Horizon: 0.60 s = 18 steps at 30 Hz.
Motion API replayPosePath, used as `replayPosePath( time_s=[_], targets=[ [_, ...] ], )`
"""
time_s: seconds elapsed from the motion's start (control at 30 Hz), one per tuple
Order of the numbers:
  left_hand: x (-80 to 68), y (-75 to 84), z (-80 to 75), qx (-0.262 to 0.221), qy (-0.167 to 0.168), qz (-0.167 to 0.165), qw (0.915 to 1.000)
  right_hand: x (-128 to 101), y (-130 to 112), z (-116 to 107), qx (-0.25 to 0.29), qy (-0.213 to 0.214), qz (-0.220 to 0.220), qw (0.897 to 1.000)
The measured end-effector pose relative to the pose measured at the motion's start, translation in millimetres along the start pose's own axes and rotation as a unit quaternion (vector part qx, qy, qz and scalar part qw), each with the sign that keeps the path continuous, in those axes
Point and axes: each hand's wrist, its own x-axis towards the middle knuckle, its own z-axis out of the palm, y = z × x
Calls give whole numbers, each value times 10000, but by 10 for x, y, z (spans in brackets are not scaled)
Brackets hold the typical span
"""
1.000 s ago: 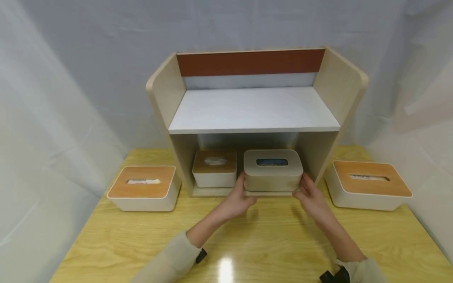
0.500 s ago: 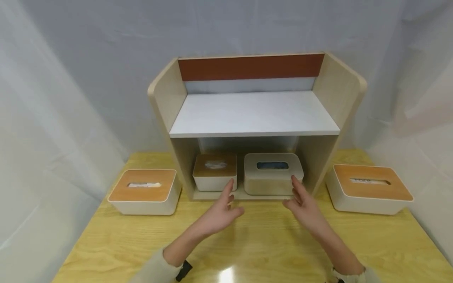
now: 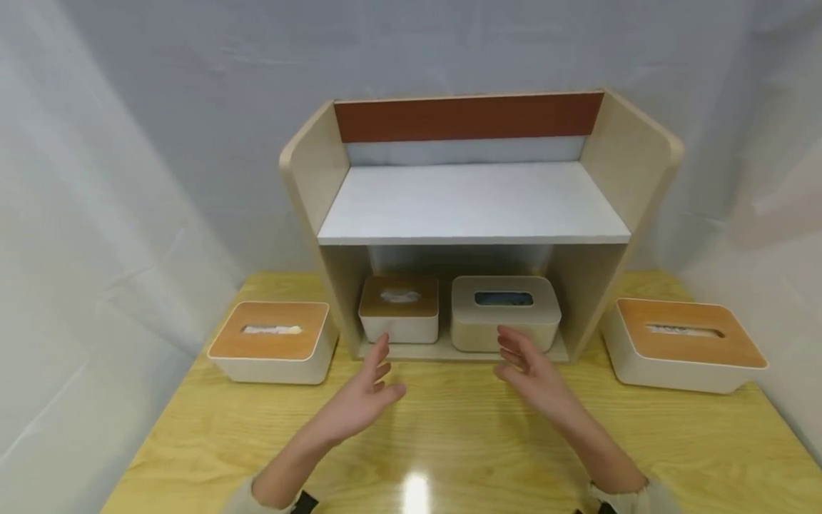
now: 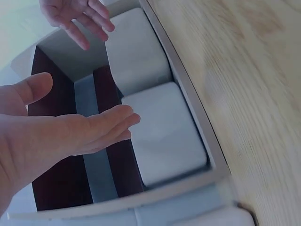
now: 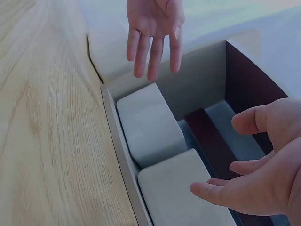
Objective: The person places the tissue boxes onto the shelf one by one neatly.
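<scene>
1. The beige box (image 3: 494,315) sits flat in the bottom part of the shelf (image 3: 472,203), just right of the middle of the frame. Its long slot shows something dark blue inside.
2. The small box (image 3: 399,310) sits to its left, with a thin gap between them. It has a brown top, and something whitish shows in its slot.
3. Both boxes look hard and stiff, and I think they are light. Their smooth sides may be a bit slippery. They don't look easy to break, but the lids might come loose.
4. The best place to hold the beige box would be low on its two short sides, one hand each side, not by the lid.
5. The right hand (image 3: 536,382) is in front of the beige box. Its fingers are a little bent and spread, with the thumb apart. It holds nothing and does not seem to touch the box.
6. The left hand (image 3: 356,403) is in front of the small box. Its fingers are nearly straight, the thumb sticks out, and it holds nothing.
7. On the table (image 3: 449,428), one orange-topped box (image 3: 270,346) stands left of the shelf, and another (image 3: 690,350) stands right.
</scene>
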Motion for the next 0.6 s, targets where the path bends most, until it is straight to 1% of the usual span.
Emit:
replayPosePath(
  time_s=[0.17, 0.27, 0.37, 0.53, 0.6],
  targets=[
    [-118, -22, -158, -49, 123, -54, 9999, 65, -28, 112, 233, -260, -47, 9994],
    [-178, -22, -286, -79, 180, -86, 9998, 107, -60, 194, 372, -474, -17, 9982],
    [-235, -19, -420, 11, 270, -50, 9996, 147, -99, 290, 485, -664, -37, 9966],
    [-345, -31, -628, 85, 527, -49, 9986, 198, -133, 451, 462, -933, -69, 9945],
    [-400, -33, -712, 109, 643, -117, 9978, 212, -137, 513, 414, -1041, -60, 9937]
  ],
)
